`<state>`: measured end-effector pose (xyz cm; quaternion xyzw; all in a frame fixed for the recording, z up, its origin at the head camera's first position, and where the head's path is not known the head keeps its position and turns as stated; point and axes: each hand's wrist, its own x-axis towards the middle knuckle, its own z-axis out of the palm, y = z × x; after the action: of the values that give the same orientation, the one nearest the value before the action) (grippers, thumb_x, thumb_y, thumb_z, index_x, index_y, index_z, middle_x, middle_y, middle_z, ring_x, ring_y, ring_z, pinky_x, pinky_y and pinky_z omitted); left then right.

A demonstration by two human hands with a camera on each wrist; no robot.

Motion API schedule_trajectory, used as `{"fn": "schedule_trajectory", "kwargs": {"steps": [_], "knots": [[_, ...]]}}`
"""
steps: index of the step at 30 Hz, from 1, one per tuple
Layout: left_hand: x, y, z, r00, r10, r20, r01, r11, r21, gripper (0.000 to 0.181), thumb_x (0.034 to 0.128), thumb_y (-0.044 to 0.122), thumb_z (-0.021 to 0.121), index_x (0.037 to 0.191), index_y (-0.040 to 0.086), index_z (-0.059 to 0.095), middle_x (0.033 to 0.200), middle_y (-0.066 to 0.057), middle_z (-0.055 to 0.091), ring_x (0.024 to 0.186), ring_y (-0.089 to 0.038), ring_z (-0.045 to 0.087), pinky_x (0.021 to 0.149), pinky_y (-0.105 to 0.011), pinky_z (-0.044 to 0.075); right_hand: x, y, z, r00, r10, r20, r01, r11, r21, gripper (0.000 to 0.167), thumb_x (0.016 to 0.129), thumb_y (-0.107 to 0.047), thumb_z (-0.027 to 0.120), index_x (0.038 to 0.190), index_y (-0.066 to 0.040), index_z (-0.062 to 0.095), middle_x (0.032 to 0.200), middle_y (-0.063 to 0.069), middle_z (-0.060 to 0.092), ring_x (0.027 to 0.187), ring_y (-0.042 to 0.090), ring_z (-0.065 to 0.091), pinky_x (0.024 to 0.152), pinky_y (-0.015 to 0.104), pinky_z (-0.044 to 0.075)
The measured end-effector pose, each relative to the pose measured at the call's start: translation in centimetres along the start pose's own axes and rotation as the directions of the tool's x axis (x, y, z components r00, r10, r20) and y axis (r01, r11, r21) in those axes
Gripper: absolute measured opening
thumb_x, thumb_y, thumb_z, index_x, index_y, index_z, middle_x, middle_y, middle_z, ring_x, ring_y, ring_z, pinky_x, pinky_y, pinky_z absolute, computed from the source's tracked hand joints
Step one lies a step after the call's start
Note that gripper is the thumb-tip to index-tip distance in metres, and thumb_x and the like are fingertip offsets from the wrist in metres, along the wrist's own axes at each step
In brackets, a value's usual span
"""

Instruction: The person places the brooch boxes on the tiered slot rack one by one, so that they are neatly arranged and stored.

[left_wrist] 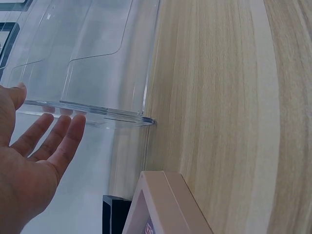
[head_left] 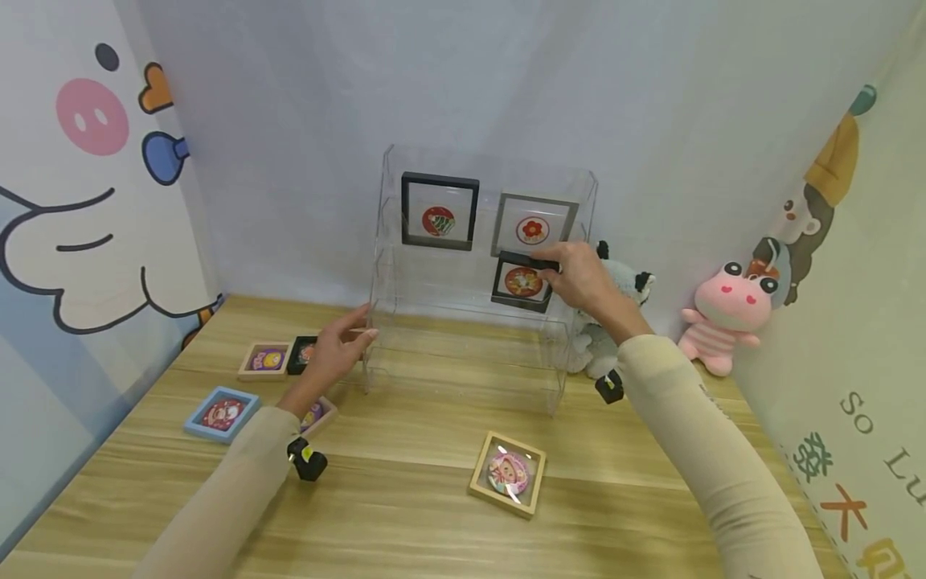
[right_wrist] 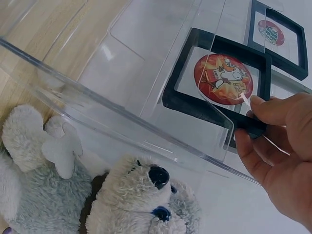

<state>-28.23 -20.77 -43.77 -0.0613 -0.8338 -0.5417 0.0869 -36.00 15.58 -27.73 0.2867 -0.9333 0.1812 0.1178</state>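
A clear tiered rack [head_left: 463, 378] stands on the wooden table. My right hand [head_left: 579, 277] pinches the upper right corner of a black frame [head_left: 522, 283] with a red badge, held at a middle tier. In the right wrist view, thumb and fingers of the hand [right_wrist: 285, 141] grip the edge of that frame [right_wrist: 195, 105]. Above it on the rack are a grey frame [head_left: 499, 225] with a flower badge and another black frame [head_left: 439, 245]. My left hand [head_left: 336, 354] is at the rack's left side, its fingers extended; the left wrist view shows the fingertips of this hand [left_wrist: 29, 170] by the side panel.
Left of the rack lie a beige frame [head_left: 243, 368], a small black frame [head_left: 295, 367], a blue frame [head_left: 195, 426] and a pinkish frame [head_left: 327, 418]. A light wooden frame [head_left: 537, 490] lies in front. Plush toys sit at right, one grey [head_left: 600, 346], one pink [head_left: 734, 310].
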Motion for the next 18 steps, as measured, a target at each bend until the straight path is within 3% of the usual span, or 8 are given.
{"fn": "schedule_trajectory", "kwargs": {"steps": [10, 18], "knots": [[-0.07, -0.20, 0.05, 1.000, 0.000, 0.000, 0.000, 1.000, -0.009, 0.057, 0.1027, 0.015, 0.056, 0.155, 0.007, 0.035, 0.143, -0.033, 0.048, 0.124, -0.049, 0.056, 0.083, -0.042, 0.061, 0.06, -0.06, 0.10, 1.000, -0.017, -0.006, 0.017, 0.999, -0.046, 0.032, 0.094, 0.000, 0.064, 0.126, 0.000, 0.067, 0.128, 0.024, 0.066, 0.118, 0.041, 0.062, 0.096, 0.052, 0.053], [-0.22, 0.32, -0.01, 1.000, -0.006, 0.003, 0.006, 0.999, 0.038, 0.057, 0.1042, 0.021, 0.054, 0.156, 0.010, 0.034, 0.144, -0.032, 0.048, 0.124, -0.048, 0.056, 0.087, -0.046, 0.060, -0.68, 0.07, -0.02, 0.996, -0.077, -0.055, 0.072, 0.993, -0.089, 0.035, 0.093, -0.002, 0.067, 0.128, 0.002, 0.065, 0.128, 0.024, 0.064, 0.116, 0.041, 0.061, 0.099, 0.052, 0.051]]}}
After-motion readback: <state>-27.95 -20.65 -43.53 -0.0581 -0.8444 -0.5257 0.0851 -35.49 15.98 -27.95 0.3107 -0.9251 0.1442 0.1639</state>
